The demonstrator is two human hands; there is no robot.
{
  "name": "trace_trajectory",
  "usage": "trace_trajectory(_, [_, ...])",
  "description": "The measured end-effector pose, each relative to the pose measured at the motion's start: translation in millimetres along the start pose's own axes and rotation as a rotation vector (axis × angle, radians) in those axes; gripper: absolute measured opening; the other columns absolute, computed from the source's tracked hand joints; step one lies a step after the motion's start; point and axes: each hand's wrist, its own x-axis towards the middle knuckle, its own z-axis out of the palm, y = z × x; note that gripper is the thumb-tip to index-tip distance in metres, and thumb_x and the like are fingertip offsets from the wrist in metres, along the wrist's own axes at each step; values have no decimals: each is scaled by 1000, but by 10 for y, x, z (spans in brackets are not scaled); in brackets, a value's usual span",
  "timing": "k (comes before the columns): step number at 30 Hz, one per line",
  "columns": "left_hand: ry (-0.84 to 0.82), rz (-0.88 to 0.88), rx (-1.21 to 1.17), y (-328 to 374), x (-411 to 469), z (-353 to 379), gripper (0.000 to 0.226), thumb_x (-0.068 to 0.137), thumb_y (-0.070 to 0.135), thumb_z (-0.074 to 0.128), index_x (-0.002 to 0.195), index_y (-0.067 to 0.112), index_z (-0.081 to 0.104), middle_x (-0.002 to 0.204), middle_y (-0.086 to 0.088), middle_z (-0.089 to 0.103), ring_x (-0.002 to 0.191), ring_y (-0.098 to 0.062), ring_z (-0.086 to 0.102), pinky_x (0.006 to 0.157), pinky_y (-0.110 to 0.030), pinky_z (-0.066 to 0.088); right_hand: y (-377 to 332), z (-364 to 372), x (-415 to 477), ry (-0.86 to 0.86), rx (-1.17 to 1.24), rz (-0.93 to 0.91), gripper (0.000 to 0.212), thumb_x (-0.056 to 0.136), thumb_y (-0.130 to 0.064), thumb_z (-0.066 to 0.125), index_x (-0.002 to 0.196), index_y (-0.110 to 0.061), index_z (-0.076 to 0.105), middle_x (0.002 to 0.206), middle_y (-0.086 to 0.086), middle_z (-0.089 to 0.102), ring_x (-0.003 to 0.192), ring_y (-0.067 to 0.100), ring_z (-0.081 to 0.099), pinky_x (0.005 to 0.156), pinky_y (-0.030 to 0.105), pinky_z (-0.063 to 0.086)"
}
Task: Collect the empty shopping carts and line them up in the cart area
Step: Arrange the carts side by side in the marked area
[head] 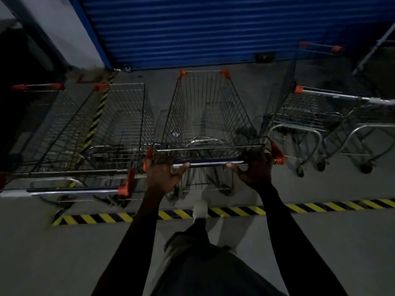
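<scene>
An empty wire shopping cart [205, 112] with orange corner caps stands straight ahead of me, nose toward a blue roller shutter. My left hand [163, 171] grips the left end of its chrome handle bar [211, 163], and my right hand [255, 167] grips the right end. Close on the left stands a second empty cart [119, 122], its handle [74, 191] nearer to me. Another cart [36, 116] sits further left, in the dark. On the right, two nested carts [316, 116] stand angled away.
The blue shutter [213, 28] closes off the far side. Yellow-black hazard tape [320, 207] crosses the concrete floor under my feet; another strip [98, 114] runs away under the left carts. A white pillar [64, 28] stands far left. My shoe [199, 209] is on the tape.
</scene>
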Motion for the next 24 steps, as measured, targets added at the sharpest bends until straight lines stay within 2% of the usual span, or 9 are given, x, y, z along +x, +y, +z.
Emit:
trace_trajectory(3, [-32,0,3,-31,-65,-10,69,96,77,44,94,16,78,101,-4,78,112,-25,68,112,-52,35,-29,-23,-53,-6,-15,-11,66,86,-81,53,85,-18,73,97,1,71,107,34,64,104,53,34])
trace_trajectory(5, [-28,-4,-11,-13,-105,-38,71,96,77,43,89,15,77,98,-4,77,110,-26,67,106,-53,39,-50,-50,-88,-3,-23,-8,66,85,-81,53,85,-18,73,96,2,70,106,34,64,102,52,34])
trace_trajectory(8, [-9,-14,-40,4,-175,-83,70,96,77,41,96,17,76,100,-4,77,109,-27,67,101,-51,40,-83,-103,-155,14,-25,-5,66,85,-79,54,86,-17,74,96,4,70,106,33,63,100,48,31])
trace_trajectory(12, [27,2,-51,31,-276,-142,63,96,72,49,100,15,77,103,-5,76,111,-26,67,101,-49,40,-98,-144,-249,8,-13,9,71,87,-82,48,89,-16,75,100,5,71,108,35,62,102,46,28])
trace_trajectory(17, [26,-11,-65,57,-360,-226,61,94,72,52,89,16,76,89,-2,75,100,-26,69,101,-49,40,-108,-170,-341,-28,-7,27,70,88,-84,46,89,-19,73,97,0,68,109,33,60,105,50,30])
trace_trajectory(20, [23,2,-47,45,-409,-244,65,95,74,48,91,17,77,92,-2,76,103,-24,67,104,-50,40,-111,-183,-379,-17,0,18,65,87,-81,52,89,-20,72,96,0,69,110,33,60,103,51,32])
trace_trajectory(24, [14,17,-42,32,-450,-264,65,96,73,47,83,14,70,85,-4,69,96,-27,66,100,-47,39,-124,-210,-414,-11,19,30,69,86,-84,50,88,-19,72,96,0,69,106,33,61,100,49,34])
